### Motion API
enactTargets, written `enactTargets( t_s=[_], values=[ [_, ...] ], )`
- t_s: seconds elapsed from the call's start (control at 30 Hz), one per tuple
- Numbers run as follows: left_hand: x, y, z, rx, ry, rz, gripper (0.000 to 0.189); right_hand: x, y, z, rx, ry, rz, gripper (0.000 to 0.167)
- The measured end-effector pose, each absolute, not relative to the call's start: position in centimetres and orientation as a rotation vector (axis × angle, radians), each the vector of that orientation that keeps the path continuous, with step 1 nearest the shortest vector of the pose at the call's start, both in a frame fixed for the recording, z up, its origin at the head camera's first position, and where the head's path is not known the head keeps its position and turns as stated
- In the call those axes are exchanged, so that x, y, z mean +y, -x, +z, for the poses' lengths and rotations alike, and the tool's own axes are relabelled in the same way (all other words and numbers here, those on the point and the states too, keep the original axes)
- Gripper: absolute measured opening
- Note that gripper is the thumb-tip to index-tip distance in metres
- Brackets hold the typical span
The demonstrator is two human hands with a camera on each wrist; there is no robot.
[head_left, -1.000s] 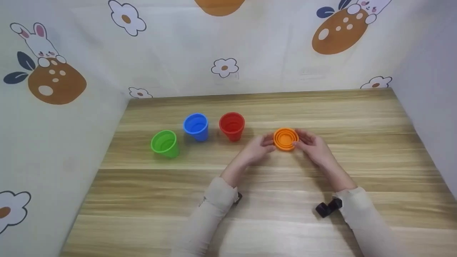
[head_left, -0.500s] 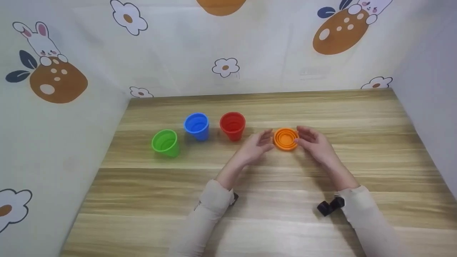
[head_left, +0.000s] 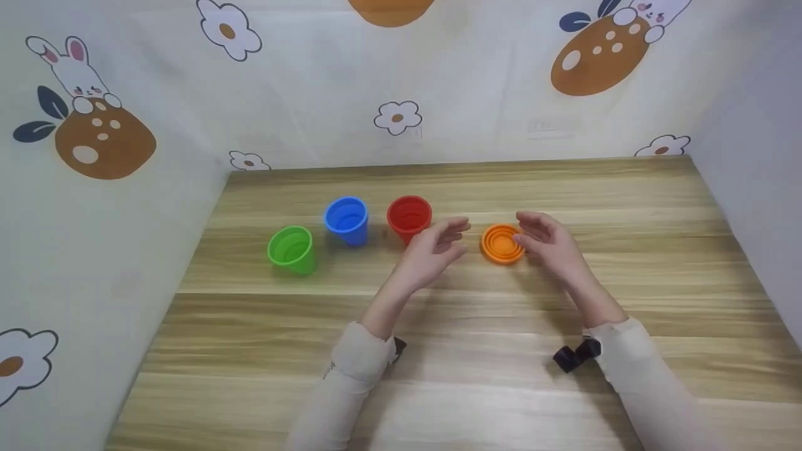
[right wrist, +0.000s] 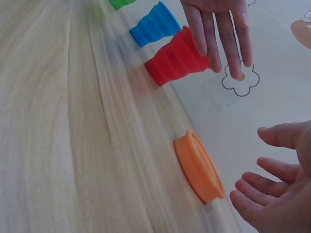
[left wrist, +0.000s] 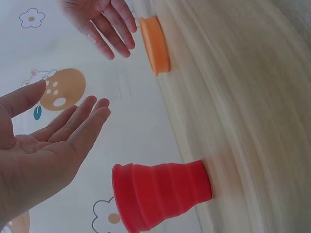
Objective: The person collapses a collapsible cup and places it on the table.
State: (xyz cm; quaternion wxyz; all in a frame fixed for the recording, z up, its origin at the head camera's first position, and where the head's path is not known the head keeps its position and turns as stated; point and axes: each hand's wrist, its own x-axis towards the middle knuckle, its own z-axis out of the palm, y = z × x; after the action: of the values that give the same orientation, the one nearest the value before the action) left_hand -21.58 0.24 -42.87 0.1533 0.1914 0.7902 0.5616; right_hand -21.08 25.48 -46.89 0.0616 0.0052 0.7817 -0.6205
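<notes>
A collapsed orange silicone cup [head_left: 502,244] lies flat on the table, its rings nested. My right hand [head_left: 551,247] hovers at its right side, fingers loosely bent and holding nothing; the right wrist view shows a gap between that hand and the orange cup [right wrist: 198,167]. To the left, my left hand [head_left: 432,254] is held above the table with relaxed fingers and nothing in them. It partly covers the red cup [head_left: 409,216] in the head view. In the left wrist view the red cup [left wrist: 160,194] stands extended, apart from the left hand [left wrist: 53,141].
Further left stand an extended blue cup [head_left: 346,220] and an extended green cup [head_left: 292,250], both upright and open at the top. The wooden table [head_left: 470,376] meets a patterned backdrop [head_left: 470,81] at its far edge and left side.
My left hand has moved left, away from the orange cup and toward the red one. My right hand has lifted slightly off the orange cup, which stays in place.
</notes>
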Motion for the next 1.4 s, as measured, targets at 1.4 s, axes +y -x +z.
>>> enactTargets(
  t_s=[1.4],
  values=[
    [-5.0, 24.7, -44.6, 2.685, -0.239, 1.655, 0.072, 15.4, 22.2, -48.3, 2.219, 0.382, -2.071, 0.056]
  ],
)
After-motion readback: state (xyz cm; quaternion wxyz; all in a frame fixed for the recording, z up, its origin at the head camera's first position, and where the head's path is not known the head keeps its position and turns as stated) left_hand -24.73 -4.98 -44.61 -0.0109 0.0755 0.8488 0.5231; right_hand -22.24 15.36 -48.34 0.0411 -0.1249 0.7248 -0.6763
